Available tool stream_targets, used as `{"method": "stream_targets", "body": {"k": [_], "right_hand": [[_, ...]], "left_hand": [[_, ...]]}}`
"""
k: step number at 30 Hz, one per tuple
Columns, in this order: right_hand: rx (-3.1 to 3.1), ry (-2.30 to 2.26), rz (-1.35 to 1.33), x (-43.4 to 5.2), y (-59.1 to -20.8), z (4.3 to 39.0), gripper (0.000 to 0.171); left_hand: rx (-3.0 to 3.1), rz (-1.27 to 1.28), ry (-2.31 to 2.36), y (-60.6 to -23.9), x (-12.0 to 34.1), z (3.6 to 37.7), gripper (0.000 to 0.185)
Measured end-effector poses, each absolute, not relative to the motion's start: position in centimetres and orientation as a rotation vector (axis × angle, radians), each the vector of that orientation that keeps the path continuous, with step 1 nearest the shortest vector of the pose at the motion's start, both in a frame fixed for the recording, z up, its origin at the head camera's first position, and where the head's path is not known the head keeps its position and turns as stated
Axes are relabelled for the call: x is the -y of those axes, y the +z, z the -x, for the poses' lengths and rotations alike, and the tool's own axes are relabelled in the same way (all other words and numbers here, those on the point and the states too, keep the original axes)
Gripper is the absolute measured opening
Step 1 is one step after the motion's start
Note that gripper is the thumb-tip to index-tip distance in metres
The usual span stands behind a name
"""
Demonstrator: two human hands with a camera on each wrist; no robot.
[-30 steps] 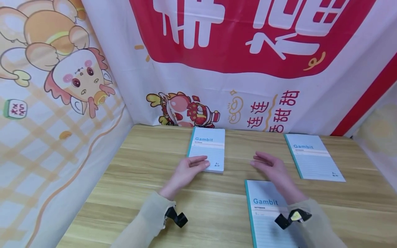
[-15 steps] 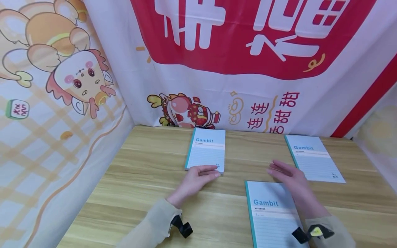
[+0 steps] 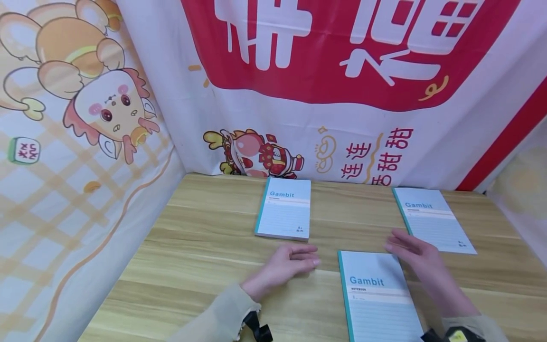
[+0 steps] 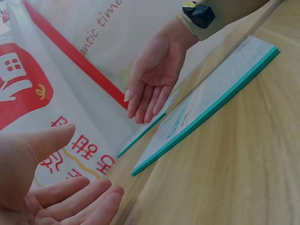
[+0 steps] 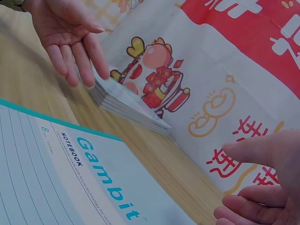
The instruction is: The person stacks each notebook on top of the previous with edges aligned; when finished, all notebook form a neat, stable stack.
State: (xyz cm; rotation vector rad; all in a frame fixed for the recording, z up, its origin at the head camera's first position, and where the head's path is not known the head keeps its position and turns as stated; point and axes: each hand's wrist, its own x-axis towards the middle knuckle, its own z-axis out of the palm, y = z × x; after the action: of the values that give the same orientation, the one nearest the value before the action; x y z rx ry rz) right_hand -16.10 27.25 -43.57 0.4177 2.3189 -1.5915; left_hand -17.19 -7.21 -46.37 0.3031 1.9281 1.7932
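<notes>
Three pale blue Gambit notebooks with teal spines lie on the wooden table. The left notebook [image 3: 284, 209] looks like a thick pile, its layered edges [image 5: 136, 115] showing in the right wrist view. My left hand [image 3: 282, 267] hovers in front of it, fingers fairly straight and holding nothing. The front notebook [image 3: 378, 299] lies between my hands, nearer to me. My right hand [image 3: 420, 261] is over the gap between that one and the far right notebook [image 3: 433, 221], its fingers relaxed, with nothing in it. In the left wrist view the right palm [image 4: 161, 65] faces the camera.
The wooden table [image 3: 192, 256] ends at the back against a white and red printed cloth [image 3: 273, 109]. A patterned cloth [image 3: 85, 199] closes off the left side. Each wrist wears a small black camera mount [image 3: 258, 327].
Both hands have drawn back toward me and to the right. The left hand has come away from the left notebook pile; the right has moved off the front notebook's top. The notebooks have stayed put.
</notes>
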Motion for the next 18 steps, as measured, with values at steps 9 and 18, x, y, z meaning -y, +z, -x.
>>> {"method": "stream_targets", "body": {"k": [9, 18], "right_hand": [[-2.282, -1.545, -0.486, -28.2, -43.7, 15.3, 0.101], [-2.287, -1.491, -0.45, -29.0, -43.9, 14.5, 0.094]], "left_hand": [[-1.817, -0.29, 1.819, -46.5, 5.9, 15.8, 0.051], [-1.8, -0.304, 1.792, -46.3, 5.3, 14.7, 0.052]]}}
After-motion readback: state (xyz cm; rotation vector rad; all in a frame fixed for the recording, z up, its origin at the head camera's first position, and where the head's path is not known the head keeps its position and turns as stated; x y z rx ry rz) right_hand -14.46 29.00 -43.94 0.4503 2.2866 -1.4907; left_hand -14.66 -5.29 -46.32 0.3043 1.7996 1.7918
